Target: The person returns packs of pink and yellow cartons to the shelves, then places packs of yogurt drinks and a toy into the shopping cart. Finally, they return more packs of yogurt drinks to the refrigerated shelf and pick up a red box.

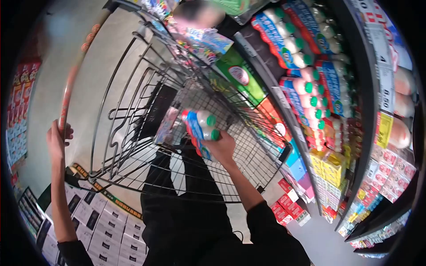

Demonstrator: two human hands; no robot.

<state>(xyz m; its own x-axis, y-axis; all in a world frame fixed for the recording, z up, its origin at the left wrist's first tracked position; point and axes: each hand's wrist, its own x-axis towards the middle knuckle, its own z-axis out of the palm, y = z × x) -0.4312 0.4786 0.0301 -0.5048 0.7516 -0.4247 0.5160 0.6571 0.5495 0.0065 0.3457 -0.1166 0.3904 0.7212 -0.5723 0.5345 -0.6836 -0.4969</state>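
Note:
My right hand (222,148) grips a pack of small white drink bottles (197,128) with green caps and a red-and-blue wrapper. The pack is tilted over the basket of a wire shopping cart (133,164). Far to the left, my left hand (57,139) has its fingers curled around the orange-brown cart handle (69,88). Inside the basket, a pastel-coloured package (167,124) lies beside the bottle pack. The undersides of both hands are hidden.
Shelves on the right hold similar bottle packs (306,97), yellow cartons (328,168) and price tags (384,128). Red-and-white boxes (288,204) stand low by the shelf. Stacked white cartons (104,230) are at lower left, and red boxes (23,93) line the far left.

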